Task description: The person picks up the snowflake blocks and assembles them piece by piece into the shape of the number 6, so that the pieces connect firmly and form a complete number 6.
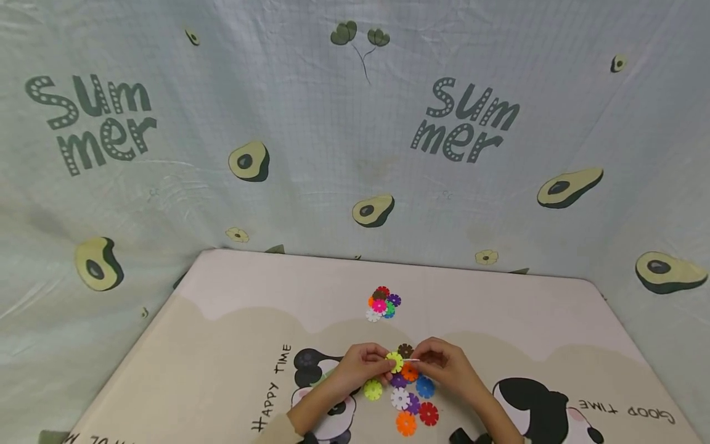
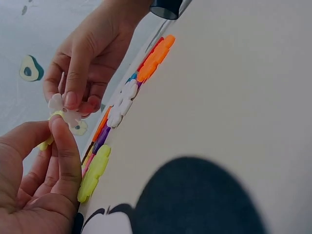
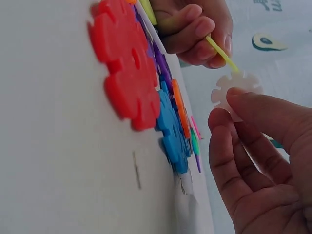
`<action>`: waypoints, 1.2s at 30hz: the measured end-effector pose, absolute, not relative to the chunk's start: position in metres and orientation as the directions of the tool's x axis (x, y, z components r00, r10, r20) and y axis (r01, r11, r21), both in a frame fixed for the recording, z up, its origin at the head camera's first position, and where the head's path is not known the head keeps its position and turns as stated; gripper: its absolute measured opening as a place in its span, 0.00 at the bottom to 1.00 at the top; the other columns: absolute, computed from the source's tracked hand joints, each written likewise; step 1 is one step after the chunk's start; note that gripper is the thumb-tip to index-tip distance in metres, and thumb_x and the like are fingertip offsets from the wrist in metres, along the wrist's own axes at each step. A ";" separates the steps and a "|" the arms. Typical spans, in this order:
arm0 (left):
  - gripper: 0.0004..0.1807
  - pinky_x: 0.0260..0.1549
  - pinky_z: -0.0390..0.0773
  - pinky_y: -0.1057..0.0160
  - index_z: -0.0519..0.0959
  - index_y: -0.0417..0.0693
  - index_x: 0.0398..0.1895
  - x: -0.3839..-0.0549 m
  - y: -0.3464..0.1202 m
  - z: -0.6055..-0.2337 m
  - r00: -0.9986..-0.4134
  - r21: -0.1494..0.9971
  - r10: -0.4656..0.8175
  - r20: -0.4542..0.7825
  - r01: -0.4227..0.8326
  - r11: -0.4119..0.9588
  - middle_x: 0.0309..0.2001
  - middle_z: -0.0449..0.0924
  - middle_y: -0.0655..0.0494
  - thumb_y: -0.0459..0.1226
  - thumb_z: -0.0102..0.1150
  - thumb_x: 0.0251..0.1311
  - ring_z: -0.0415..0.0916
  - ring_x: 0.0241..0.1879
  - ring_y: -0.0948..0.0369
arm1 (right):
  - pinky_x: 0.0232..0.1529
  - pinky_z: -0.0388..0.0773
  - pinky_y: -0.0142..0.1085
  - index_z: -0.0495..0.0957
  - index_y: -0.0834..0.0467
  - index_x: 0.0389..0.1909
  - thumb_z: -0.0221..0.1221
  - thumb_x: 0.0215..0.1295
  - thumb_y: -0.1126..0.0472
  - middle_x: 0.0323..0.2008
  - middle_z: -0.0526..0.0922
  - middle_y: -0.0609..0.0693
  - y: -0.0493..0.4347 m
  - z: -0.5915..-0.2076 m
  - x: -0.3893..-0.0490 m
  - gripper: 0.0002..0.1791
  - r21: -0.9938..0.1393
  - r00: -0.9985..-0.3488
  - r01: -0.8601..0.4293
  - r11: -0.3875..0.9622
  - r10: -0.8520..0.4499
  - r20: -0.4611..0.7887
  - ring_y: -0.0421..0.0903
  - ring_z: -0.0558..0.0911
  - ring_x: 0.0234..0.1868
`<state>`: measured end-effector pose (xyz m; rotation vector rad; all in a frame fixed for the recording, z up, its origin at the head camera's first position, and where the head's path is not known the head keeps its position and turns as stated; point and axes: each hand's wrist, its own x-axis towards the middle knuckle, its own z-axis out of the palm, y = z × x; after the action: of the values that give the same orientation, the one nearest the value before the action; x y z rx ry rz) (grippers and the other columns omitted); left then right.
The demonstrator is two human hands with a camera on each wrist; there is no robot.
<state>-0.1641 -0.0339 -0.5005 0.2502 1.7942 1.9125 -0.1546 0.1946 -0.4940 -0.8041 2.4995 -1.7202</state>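
Note:
My left hand pinches a yellow notched plastic disc between thumb and fingers. From the other side my right hand pinches a white notched disc, seen edge-on in the head view. The right wrist view has the yellow disc's edge meeting the white disc's rim, the two set crosswise. Below the hands lie loose discs of the same kind: a yellow-green one, a white one, a blue one, a red one and an orange one.
Farther back on the table sits a small cluster of mixed-colour discs. A brown disc lies just beyond the hands. A black object is at the front edge beside the right forearm. A printed cloth hangs behind the table.

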 end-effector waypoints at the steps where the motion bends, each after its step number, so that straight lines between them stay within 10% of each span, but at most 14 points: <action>1: 0.11 0.31 0.80 0.70 0.78 0.33 0.42 -0.164 -0.034 -0.500 -0.856 0.973 0.476 -0.203 -0.232 -0.003 0.26 0.82 0.54 0.35 0.61 0.64 0.78 0.23 0.65 | 0.41 0.80 0.29 0.81 0.62 0.39 0.63 0.62 0.69 0.36 0.82 0.56 0.195 -0.494 -0.155 0.05 -0.867 -0.862 -0.421 0.267 -0.417 0.290 0.39 0.81 0.36; 36: 0.08 0.27 0.80 0.71 0.77 0.33 0.36 -0.163 -0.032 -0.500 -0.821 0.976 0.533 -0.206 -0.213 0.051 0.24 0.81 0.53 0.33 0.62 0.63 0.78 0.21 0.65 | 0.35 0.79 0.29 0.85 0.60 0.33 0.66 0.56 0.72 0.29 0.83 0.52 0.190 -0.496 -0.154 0.05 -0.827 -0.822 -0.511 0.234 -0.416 0.390 0.39 0.79 0.31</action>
<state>-0.1631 -0.0320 -0.5001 0.3210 1.8033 1.8241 -0.1540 0.1899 -0.4958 -0.9549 2.5351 -1.7574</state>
